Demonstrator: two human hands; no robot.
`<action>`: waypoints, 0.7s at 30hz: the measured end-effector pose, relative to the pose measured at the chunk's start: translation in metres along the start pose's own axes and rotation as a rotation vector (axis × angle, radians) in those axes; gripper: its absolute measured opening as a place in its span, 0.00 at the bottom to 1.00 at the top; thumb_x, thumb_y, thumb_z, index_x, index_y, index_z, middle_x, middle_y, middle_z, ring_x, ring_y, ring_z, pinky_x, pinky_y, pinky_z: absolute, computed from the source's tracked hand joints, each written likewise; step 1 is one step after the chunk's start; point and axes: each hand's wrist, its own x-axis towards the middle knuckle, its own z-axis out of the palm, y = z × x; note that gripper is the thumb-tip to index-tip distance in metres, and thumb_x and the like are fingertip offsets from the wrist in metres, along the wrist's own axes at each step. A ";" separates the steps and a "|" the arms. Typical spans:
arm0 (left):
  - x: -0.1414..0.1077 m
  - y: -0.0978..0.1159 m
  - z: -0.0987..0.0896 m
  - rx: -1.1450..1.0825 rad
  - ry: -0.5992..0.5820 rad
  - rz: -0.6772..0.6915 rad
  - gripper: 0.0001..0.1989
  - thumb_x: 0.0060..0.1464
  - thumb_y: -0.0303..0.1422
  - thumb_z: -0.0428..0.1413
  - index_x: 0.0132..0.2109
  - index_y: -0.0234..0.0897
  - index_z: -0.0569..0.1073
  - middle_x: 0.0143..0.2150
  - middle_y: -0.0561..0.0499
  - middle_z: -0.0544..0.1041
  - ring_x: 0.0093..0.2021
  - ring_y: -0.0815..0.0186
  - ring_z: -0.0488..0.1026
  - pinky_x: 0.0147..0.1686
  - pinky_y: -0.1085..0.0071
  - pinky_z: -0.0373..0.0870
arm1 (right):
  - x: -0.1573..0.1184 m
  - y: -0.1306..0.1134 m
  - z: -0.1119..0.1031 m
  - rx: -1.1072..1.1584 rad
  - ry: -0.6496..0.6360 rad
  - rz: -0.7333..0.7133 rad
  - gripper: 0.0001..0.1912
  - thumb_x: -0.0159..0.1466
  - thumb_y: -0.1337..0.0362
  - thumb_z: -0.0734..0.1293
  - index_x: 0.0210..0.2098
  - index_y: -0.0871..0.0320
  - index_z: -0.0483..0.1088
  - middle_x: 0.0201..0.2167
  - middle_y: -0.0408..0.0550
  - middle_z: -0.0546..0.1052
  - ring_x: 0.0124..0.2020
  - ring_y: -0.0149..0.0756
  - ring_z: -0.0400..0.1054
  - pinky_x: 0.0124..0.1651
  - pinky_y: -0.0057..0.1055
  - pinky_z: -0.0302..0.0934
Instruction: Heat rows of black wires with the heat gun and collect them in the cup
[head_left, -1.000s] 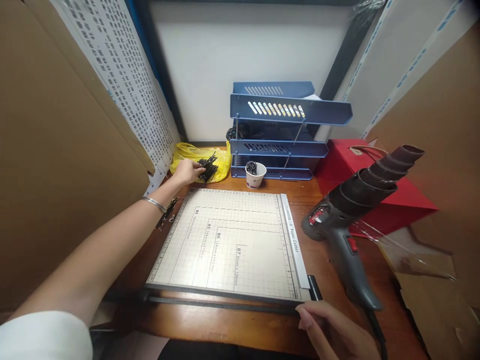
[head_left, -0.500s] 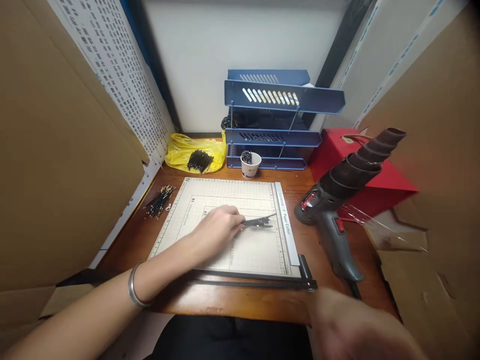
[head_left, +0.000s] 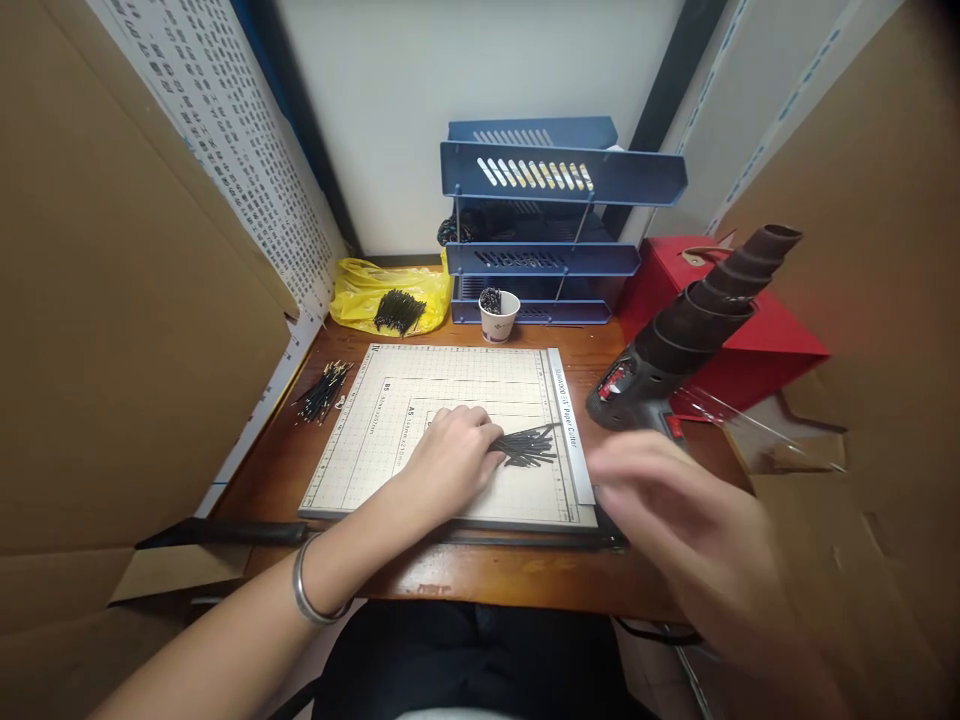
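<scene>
My left hand (head_left: 456,450) rests on the cream, grid-printed paper cutter (head_left: 360,460), a metal bangle on its wrist. Its fingertips are closed on one end of a bundle of thin black pieces (head_left: 529,447), like short wires or tubing, whose other ends fan out toward the cutter's right-hand strip (head_left: 571,430). Blurred by motion, my right hand (head_left: 660,490) hangs just right of that strip, in front of the heat gun (head_left: 675,345). Its fingers look bent, but the smear hides whether they hold anything.
Gold-tipped black wires (head_left: 324,393) lie left of the cutter. Behind it are a yellow plastic bag (head_left: 352,300) with a black bunch (head_left: 400,312), a paper cup (head_left: 499,325) of black pieces and blue trays (head_left: 540,260). A red box (head_left: 780,340) stands right; cardboard (head_left: 112,300) walls the sides.
My right hand has risen from the table's front edge to beside the cutter's strip. My left hand shifted slightly right, and the black pieces now show more spread out.
</scene>
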 end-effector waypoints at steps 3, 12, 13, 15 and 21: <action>-0.010 0.001 0.002 -0.029 0.054 -0.001 0.11 0.62 0.28 0.56 0.49 0.37 0.80 0.48 0.42 0.80 0.50 0.51 0.76 0.51 0.53 0.72 | 0.028 0.028 0.017 -0.071 -0.132 -0.020 0.12 0.70 0.59 0.65 0.47 0.53 0.78 0.50 0.52 0.77 0.45 0.40 0.74 0.45 0.35 0.70; -0.016 0.020 0.019 -0.089 0.134 0.008 0.23 0.66 0.33 0.53 0.65 0.34 0.68 0.67 0.41 0.71 0.67 0.50 0.64 0.71 0.44 0.51 | 0.051 0.048 0.038 -0.331 -0.299 -0.008 0.14 0.70 0.67 0.62 0.43 0.55 0.80 0.45 0.47 0.79 0.44 0.39 0.75 0.47 0.35 0.65; -0.014 0.023 0.022 -0.094 0.157 -0.003 0.21 0.66 0.33 0.55 0.63 0.34 0.70 0.64 0.42 0.73 0.64 0.51 0.67 0.70 0.45 0.54 | 0.051 0.049 0.039 -0.316 -0.298 -0.003 0.13 0.69 0.66 0.62 0.42 0.54 0.80 0.44 0.47 0.79 0.43 0.38 0.75 0.46 0.35 0.64; -0.010 0.025 0.023 -0.128 0.203 -0.026 0.18 0.65 0.34 0.57 0.60 0.35 0.74 0.59 0.43 0.77 0.59 0.52 0.70 0.65 0.49 0.61 | 0.049 0.050 0.038 -0.284 -0.268 -0.010 0.12 0.69 0.66 0.63 0.43 0.54 0.80 0.45 0.47 0.79 0.44 0.38 0.74 0.46 0.34 0.64; 0.009 0.009 0.002 -0.201 0.089 -0.096 0.10 0.65 0.33 0.57 0.50 0.34 0.79 0.49 0.44 0.81 0.51 0.53 0.73 0.54 0.57 0.69 | 0.033 0.057 0.035 -0.134 0.031 0.046 0.10 0.69 0.58 0.66 0.43 0.53 0.79 0.41 0.44 0.78 0.28 0.29 0.65 0.35 0.32 0.61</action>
